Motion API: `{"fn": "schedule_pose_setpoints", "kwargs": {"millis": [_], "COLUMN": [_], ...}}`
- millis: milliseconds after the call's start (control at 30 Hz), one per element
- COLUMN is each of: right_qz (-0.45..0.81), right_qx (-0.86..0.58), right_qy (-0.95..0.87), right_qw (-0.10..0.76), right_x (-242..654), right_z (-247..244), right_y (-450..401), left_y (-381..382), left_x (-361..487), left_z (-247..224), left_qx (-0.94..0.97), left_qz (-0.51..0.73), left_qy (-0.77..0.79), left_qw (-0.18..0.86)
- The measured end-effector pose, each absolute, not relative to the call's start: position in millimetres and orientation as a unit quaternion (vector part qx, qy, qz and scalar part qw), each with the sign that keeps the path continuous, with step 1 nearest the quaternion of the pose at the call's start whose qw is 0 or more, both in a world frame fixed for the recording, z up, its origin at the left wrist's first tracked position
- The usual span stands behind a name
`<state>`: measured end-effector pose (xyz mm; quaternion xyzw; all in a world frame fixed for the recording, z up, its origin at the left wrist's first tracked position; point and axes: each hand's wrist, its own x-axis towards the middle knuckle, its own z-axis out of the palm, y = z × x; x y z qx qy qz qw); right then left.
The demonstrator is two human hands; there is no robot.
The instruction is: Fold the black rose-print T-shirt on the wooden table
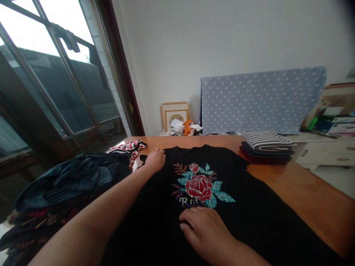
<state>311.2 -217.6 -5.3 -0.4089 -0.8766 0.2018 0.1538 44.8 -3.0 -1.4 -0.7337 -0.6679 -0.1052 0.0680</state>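
Observation:
A black T-shirt [191,199] lies spread flat on the orange-brown wooden table [305,192], with a sequinned red rose and teal leaves [199,187] on its chest. Letters in silver sequins sit below the rose, partly covered. My left hand [155,161] rests at the shirt's upper left edge near the collar. My right hand [202,229] lies palm down on the shirt, just under the print, covering the end of the lettering. Neither hand visibly grips the cloth.
A heap of dark clothes [72,184] and a red-and-white patterned cloth [128,148] lie at the left. A folded stack [266,148] sits at the far right. Behind stand a polka-dot board, framed pictures, and a window at the left.

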Motion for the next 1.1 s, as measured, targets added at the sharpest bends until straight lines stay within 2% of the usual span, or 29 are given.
{"fn": "schedule_pose_setpoints", "kwargs": {"millis": [167, 367, 800, 967, 1100], "right_qz": [0.195, 0.206, 0.202, 0.197, 0.189], "right_qx": [-0.402, -0.406, -0.416, -0.403, -0.401], "right_qy": [-0.881, -0.885, -0.887, -0.893, -0.891], "right_qw": [0.155, 0.094, 0.013, 0.035, 0.098], "right_x": [311, 309, 302, 303, 307], "right_z": [-15, -14, -12, -13, -14], "right_y": [-211, -202, -192, -195, -203], "left_y": [35, 76, 122, 110, 84], "left_x": [72, 69, 64, 67, 64], "left_z": [-25, -42, -53, -46, -21], "left_qx": [-0.742, -0.71, -0.704, -0.706, -0.699], "left_qz": [-0.068, -0.031, -0.055, -0.062, -0.182], "left_qy": [-0.666, -0.703, -0.708, -0.705, -0.691], "left_qw": [0.016, -0.029, -0.01, -0.032, -0.025]}}
